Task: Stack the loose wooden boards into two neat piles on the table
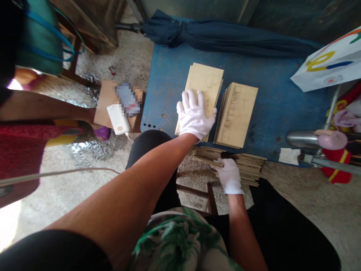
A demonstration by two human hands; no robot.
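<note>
Two stacks of thin pale wooden boards lie side by side on a blue table top [270, 101]. My left hand [195, 116], in a white glove, lies flat with fingers spread on the left stack [205, 81]. The right stack [237, 114] is untouched. Below the table's near edge, my right hand [229, 176], also white-gloved, grips the top piece of a darker pile of wooden pieces [248, 167] that rests between my knees. The fingers of that hand curl over the pile's left end.
A folded dark blue umbrella [225, 37] lies along the table's far edge. A white printed bag [332, 62] sits at the right. A metal tube with a pink cap [318, 139] lies at right. On the left, a cardboard box [105, 101] with a white power bank [118, 119], and another person's arm [42, 109].
</note>
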